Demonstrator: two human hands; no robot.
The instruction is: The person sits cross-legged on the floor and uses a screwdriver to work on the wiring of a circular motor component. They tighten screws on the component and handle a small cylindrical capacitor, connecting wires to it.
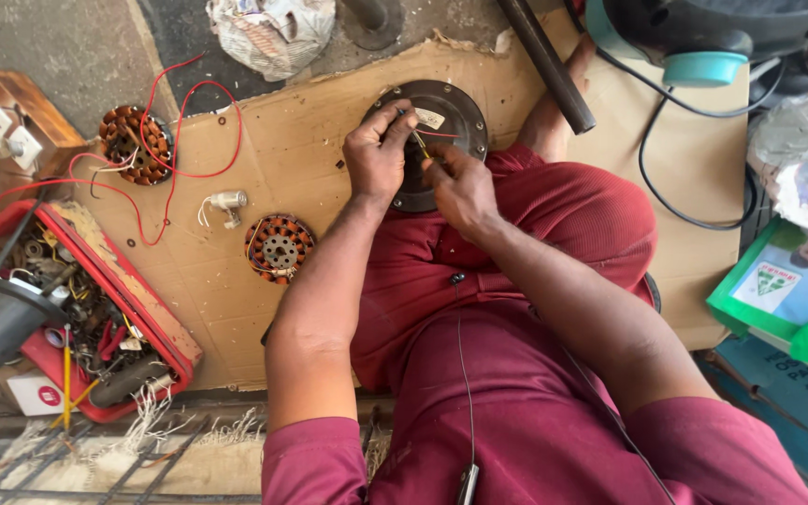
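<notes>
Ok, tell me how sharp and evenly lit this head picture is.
Head view: soft daylight, no harsh glare; the hands, left and right, and the round motor cover look sharp; shadow darkens the toolbox; edges bow slightly from the wide lens; the bags at right look bright.

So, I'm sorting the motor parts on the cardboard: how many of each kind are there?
Copper-wound stators: 2
Round dark motor housing, under the left hand and right hand: 1
Small white capacitor: 1
Total: 4
</notes>
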